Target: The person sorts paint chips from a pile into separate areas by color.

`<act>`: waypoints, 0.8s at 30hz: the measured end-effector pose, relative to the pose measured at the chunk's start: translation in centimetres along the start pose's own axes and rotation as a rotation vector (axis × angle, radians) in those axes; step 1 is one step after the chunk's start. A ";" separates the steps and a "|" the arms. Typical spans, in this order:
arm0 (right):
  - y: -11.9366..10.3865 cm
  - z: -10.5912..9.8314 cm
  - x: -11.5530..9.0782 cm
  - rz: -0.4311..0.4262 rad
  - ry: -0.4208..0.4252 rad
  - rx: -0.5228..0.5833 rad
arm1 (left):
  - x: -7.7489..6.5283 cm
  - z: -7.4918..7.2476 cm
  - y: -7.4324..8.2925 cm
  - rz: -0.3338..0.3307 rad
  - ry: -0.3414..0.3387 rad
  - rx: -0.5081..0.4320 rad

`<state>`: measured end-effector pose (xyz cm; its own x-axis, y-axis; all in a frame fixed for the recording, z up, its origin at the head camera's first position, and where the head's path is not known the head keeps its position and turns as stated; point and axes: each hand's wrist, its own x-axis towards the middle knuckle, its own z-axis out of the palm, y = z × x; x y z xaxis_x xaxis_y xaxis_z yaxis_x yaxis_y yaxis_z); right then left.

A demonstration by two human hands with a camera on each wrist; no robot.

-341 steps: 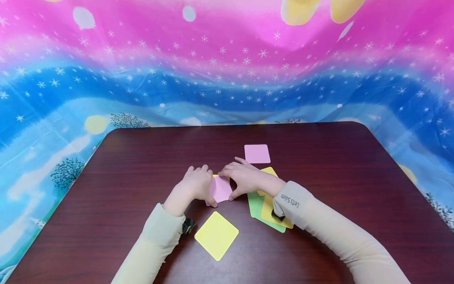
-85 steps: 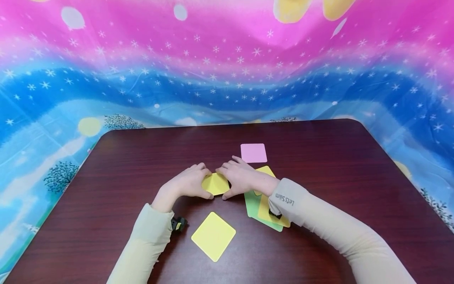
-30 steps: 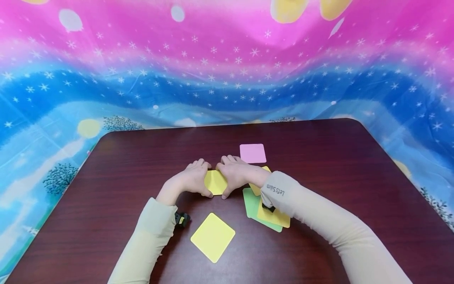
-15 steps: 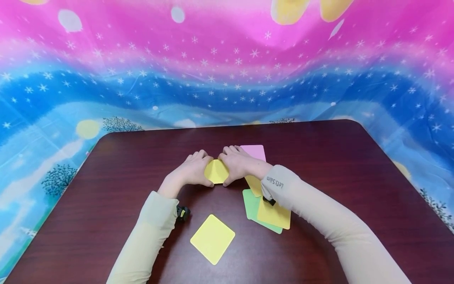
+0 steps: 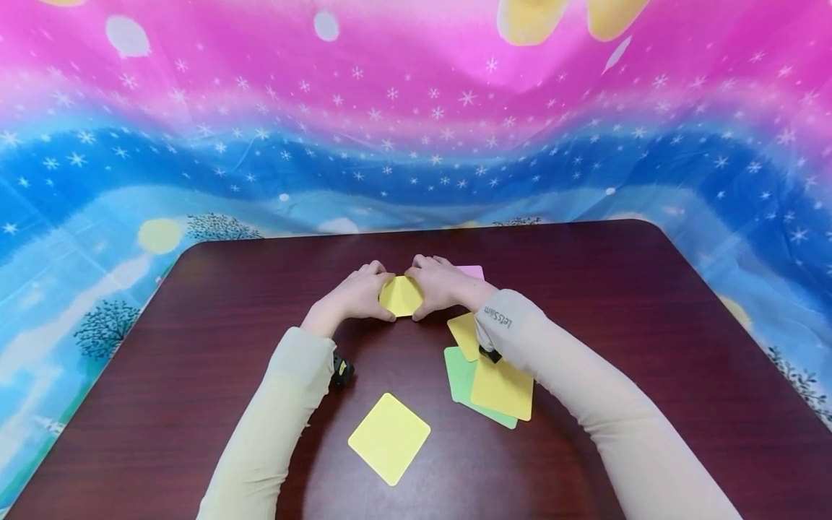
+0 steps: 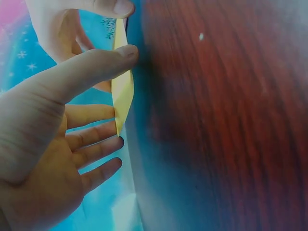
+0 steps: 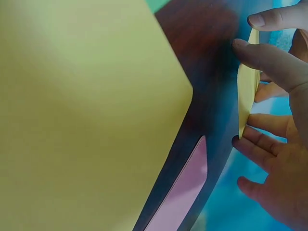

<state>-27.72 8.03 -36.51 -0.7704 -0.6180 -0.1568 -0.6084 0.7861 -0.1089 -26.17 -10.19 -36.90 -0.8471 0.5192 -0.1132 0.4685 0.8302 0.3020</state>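
Note:
Near the table's far middle, both hands hold a square yellow card (image 5: 401, 296) with rounded corners between them. My left hand (image 5: 360, 291) pinches its left side with the thumb on the near edge and fingers behind. On the right side, my right hand (image 5: 442, 283) pinches it the same way. Both wrist views show the yellow card (image 6: 123, 96) almost edge-on, close over the table, slightly bent. Behind the right hand a pink card (image 5: 471, 272) is partly hidden.
A pale yellow card (image 5: 389, 439) lies cornerwise at the table's near middle. Below the right wrist, a green card (image 5: 460, 375) lies under a darker yellow card (image 5: 503, 390), with another yellow card (image 5: 463, 336) just behind. A patterned cloth (image 5: 416, 130) hangs beyond the table (image 5: 260, 267).
Long before, a pink card lay on top between the hands; now yellow shows there. Over the last second both hands have carried the yellow card away from the body, and the right hand now covers the pink card.

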 end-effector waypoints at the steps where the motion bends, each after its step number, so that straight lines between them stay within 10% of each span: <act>1: 0.1 0.0 0.1 0.001 -0.004 0.008 | 0.2 0.0 -0.1 -0.002 -0.005 -0.001; 24: 1.7 -0.2 1.7 0.050 -0.102 0.075 | 3.4 -0.6 -0.8 -0.066 -0.134 -0.003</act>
<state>-30.10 8.32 -36.80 -0.7738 -0.5765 -0.2625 -0.5506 0.8170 -0.1712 -29.54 -9.23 -36.95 -0.8347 0.4865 -0.2582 0.4122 0.8627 0.2928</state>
